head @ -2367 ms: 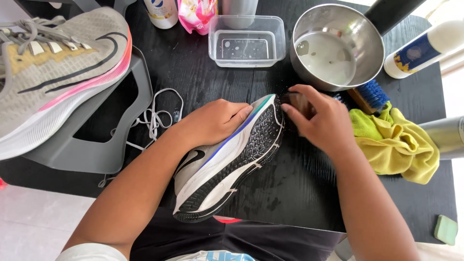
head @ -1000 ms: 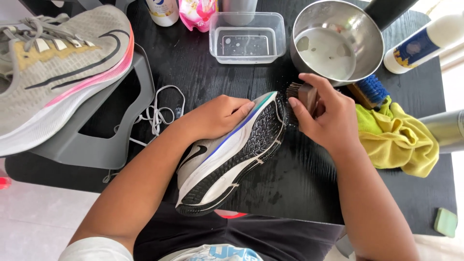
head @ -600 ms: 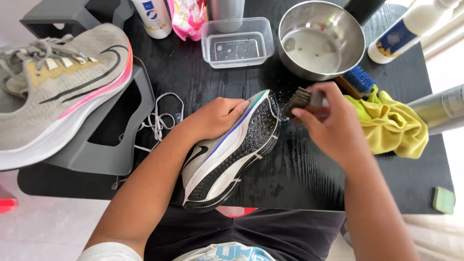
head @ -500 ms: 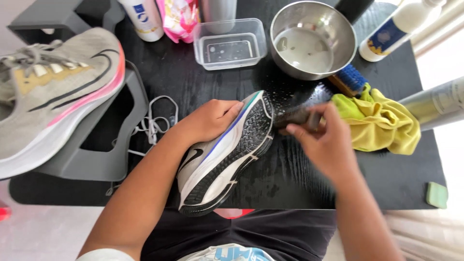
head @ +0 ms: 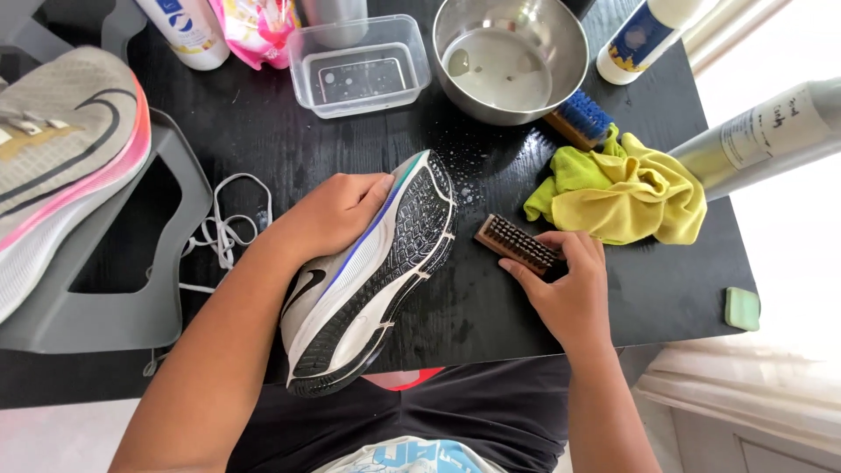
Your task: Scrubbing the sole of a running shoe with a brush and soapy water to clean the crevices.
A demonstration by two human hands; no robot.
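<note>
A grey running shoe (head: 377, 271) with a black tread lies on its side on the black table (head: 263, 131), sole turned right. My left hand (head: 337, 210) presses on its upper near the toe, holding it in place. To the right of the sole, my right hand (head: 569, 285) grips a brown wooden brush (head: 517, 245), bristles up, just above the wet tabletop and clear of the shoe.
A steel bowl of water (head: 512, 57) and a clear plastic tub (head: 359, 66) stand at the back. A yellow cloth (head: 626, 188), a blue brush (head: 578, 118), bottles (head: 644, 35), white laces (head: 223, 232) and a second shoe (head: 61, 175) on a grey stand surround the work.
My right hand has pulled the brush off the toe of the sole and moved it down and right, away from the shoe. The left hand has stayed on the shoe.
</note>
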